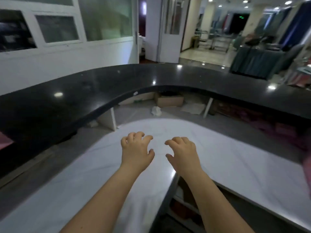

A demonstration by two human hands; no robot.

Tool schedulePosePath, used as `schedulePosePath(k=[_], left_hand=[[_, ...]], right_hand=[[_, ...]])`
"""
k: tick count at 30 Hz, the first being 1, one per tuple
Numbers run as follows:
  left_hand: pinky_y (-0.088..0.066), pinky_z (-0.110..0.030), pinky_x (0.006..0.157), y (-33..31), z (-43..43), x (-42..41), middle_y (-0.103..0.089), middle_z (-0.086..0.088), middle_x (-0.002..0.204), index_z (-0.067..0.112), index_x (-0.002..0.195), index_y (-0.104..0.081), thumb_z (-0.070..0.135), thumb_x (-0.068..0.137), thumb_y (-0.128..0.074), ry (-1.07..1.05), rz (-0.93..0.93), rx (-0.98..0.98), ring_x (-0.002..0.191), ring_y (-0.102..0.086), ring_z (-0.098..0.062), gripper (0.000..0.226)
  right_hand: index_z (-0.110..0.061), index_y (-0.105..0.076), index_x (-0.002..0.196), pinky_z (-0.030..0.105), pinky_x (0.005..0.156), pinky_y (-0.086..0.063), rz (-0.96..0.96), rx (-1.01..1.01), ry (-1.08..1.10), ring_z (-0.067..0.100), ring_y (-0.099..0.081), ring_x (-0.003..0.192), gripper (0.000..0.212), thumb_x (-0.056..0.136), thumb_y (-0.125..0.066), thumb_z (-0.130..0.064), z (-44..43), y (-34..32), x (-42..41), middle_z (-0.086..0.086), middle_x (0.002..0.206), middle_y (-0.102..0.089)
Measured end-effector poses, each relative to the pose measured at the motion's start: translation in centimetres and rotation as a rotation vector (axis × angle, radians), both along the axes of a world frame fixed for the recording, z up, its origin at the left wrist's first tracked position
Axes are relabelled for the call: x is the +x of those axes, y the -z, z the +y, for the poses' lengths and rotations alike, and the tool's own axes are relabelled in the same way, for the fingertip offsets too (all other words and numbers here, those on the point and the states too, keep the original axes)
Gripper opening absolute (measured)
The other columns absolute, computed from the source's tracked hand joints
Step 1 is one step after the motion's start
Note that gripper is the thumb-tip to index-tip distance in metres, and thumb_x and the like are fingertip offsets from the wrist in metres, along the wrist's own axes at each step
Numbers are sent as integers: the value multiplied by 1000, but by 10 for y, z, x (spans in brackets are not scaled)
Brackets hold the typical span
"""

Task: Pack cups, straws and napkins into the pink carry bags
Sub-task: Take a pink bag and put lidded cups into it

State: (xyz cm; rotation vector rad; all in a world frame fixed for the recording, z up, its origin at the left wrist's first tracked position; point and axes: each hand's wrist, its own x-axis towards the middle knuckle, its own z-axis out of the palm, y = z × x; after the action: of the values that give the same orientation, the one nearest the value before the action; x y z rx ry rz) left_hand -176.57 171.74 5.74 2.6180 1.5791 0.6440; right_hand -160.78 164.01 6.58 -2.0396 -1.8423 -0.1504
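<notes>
My left hand (pixel 136 150) and my right hand (pixel 182 153) hover side by side over a white cloth-covered work surface (pixel 235 158). Both are palm down with fingers curled and spread, holding nothing. A sliver of something pink (pixel 5 140) shows at the far left edge, and a blurred pink shape (pixel 307 167) at the far right edge; I cannot tell what either is. No cups, straws or napkins are in sight.
A curved black glossy counter (pixel 101 91) wraps around the far side, higher than the white surface. Below it sit a cardboard box (pixel 169 100), crumpled white paper (pixel 156 111) and pink items on shelves (pixel 286 130). A lobby with draped tables (pixel 255 63) lies beyond.
</notes>
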Motion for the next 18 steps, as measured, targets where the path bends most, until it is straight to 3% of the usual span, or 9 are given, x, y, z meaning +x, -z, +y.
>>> schedulePosePath(k=[7,13,18], left_hand=[[-33,-43,96,-24,-70,158,-55,3,127,34,126,-56,49,80,-59,395,-47,45,119,-45,-24,48],[-28,-41,99,-23,-174,293,-54,6,129,36,128,-54,53,79,-58,747,-33,38,122,-43,-21,52],[-28,-40,95,-32,-295,406,-55,5,126,35,127,-55,51,75,-60,1008,-62,30,120,-43,-22,55]], right_hand=[[-23,-63,120,37,93,-38,-26,40,407,24,-54,110,41,80,-74,-26,-135,-18,115,-2,116,-63],[-30,-55,127,32,98,-28,-3,31,718,19,-45,116,43,85,-66,-33,-273,-16,206,-9,122,-56],[-23,-65,118,36,97,-33,36,133,933,23,-52,111,42,77,-75,-22,-402,-24,276,-4,113,-63]])
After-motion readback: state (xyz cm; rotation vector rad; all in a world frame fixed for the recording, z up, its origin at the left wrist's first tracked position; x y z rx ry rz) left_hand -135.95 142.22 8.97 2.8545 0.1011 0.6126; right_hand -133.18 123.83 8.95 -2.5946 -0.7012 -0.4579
